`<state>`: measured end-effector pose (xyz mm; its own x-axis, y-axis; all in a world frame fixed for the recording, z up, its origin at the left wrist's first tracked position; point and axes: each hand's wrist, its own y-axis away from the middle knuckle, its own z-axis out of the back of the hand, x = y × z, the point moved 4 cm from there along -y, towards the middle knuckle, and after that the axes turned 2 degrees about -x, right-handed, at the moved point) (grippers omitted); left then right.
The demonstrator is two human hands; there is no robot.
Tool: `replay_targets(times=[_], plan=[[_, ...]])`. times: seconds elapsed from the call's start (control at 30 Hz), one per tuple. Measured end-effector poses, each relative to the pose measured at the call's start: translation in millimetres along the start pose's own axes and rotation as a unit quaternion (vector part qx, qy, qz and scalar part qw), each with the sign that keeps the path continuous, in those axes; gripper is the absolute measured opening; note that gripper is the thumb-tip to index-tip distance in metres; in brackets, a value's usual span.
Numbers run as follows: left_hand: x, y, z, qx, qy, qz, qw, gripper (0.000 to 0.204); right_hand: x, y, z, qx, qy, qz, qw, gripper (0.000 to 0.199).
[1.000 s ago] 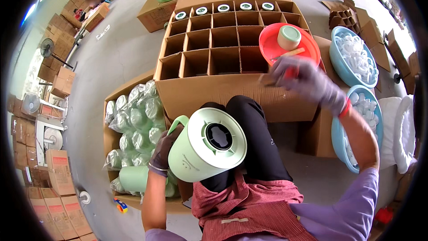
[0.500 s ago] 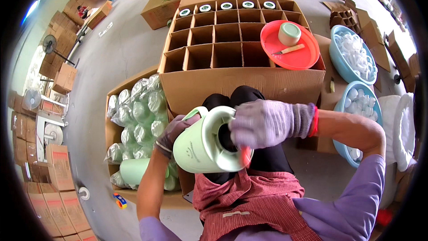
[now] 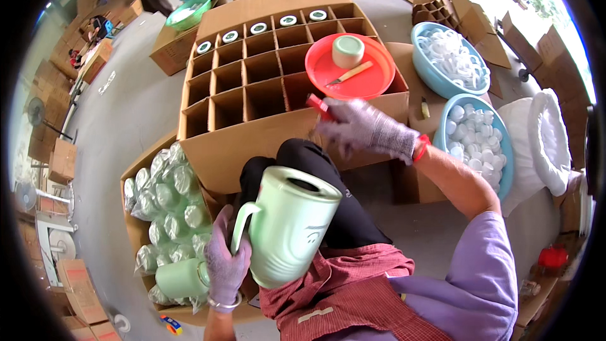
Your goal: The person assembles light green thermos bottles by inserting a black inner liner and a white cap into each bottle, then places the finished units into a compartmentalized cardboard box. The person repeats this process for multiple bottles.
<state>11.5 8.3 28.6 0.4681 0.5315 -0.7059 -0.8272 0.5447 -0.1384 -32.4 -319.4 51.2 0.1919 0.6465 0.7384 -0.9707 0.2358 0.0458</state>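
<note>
My left hand (image 3: 228, 262), in a grey-purple knit glove, is closed at the handle of a pale green jug (image 3: 293, 227). The jug leans over my lap, its dark round opening upward and a smiling face drawn on its side. My right hand (image 3: 363, 126), gloved too, grips a small red tool (image 3: 320, 107) in front of the red basin; its working end cannot be made out. In that red basin (image 3: 315, 69) lie a pale green lid or cup (image 3: 348, 52) and a wooden-handled knife (image 3: 350, 74).
The basin rests on a divided carton (image 3: 297, 129) with several green-topped items in its back row. At left, a carton (image 3: 136, 230) holds bagged green bottles (image 3: 167, 196) and an unbagged green bottle (image 3: 180, 280). Blue tubs hold white rings (image 3: 451, 57) and white caps (image 3: 476, 136), beside a white-lined bin (image 3: 536, 145).
The jug has turned so its other end faces up. My right hand has left it, moving up toward the red basin with the red tool. The whole view has shifted.
</note>
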Motion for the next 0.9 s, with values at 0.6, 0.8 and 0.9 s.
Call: replay_targets(times=[0.6,0.8,0.9], plan=[[88,19,-42,0.086,0.455,0.191,0.865,0.038,-271,216,124,-0.112,0.394,-0.201,0.890,0.029],[49,2,-54,0.036,0.272,0.035,0.961,0.027,-215,218,90,-0.269,0.344,-0.223,0.872,0.034],[56,-4,-73,0.014,0.719,0.224,0.658,0.025,-62,150,53,-0.333,0.029,0.016,0.942,0.047]])
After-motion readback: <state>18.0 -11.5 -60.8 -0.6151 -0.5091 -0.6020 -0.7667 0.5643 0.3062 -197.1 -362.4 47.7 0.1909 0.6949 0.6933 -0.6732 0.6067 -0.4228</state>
